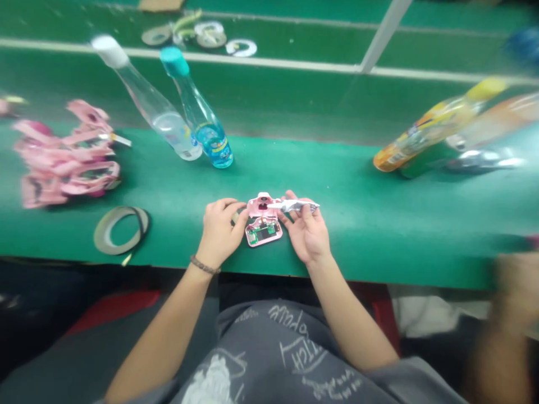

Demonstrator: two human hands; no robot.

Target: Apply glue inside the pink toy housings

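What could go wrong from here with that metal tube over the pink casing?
The metal tube in the right hand has its white nozzle right over the pink plastic casing, so anything squeezed out might land on the green circuit board. The casing seems steadied only by the left hand, so it might shift or tip, possibly jolting the board against the nozzle.

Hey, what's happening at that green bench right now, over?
Left hand against pink plastic case with green circuit board. Right hand pinching silver tube above it. Blue-capped bottle beyond, apart from both hands.
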